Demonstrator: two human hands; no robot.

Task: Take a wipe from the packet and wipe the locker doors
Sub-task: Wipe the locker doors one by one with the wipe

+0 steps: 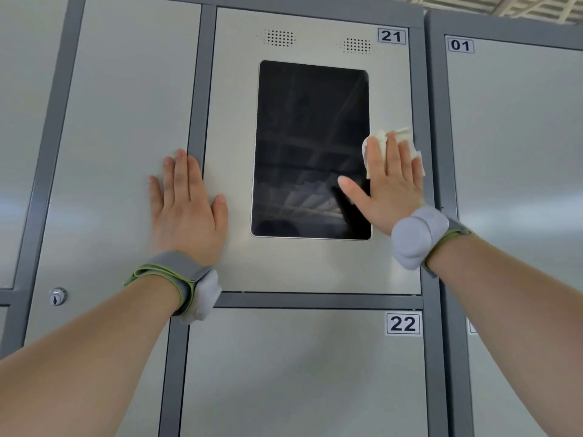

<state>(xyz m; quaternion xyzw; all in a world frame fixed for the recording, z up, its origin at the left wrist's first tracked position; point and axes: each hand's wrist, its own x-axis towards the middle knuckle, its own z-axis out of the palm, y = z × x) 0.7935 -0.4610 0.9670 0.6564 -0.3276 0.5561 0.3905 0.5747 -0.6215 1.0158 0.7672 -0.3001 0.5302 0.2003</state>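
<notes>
Your right hand (pixel 391 181) pins the wipe (pixel 402 134) under straight fingers against door 21 (pixel 233 89), the screen (pixel 312 146) edge beneath your thumb, while your left hand (pixel 186 203) rests flat opposite, holding nothing, apparently bracing you.

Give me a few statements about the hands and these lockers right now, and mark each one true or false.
1. The right hand presses the wipe flat against door 21. True.
2. The left hand holds a packet of wipes. False: it holds nothing and rests flat on the tall left door, at its right edge.
3. The screen in door 21 is lit and shows a menu. False: it is dark and shows only reflections.
4. Door 22 sits directly below door 21. True.
5. The key lock is on door 21. False: it is low on the tall left door.
</notes>
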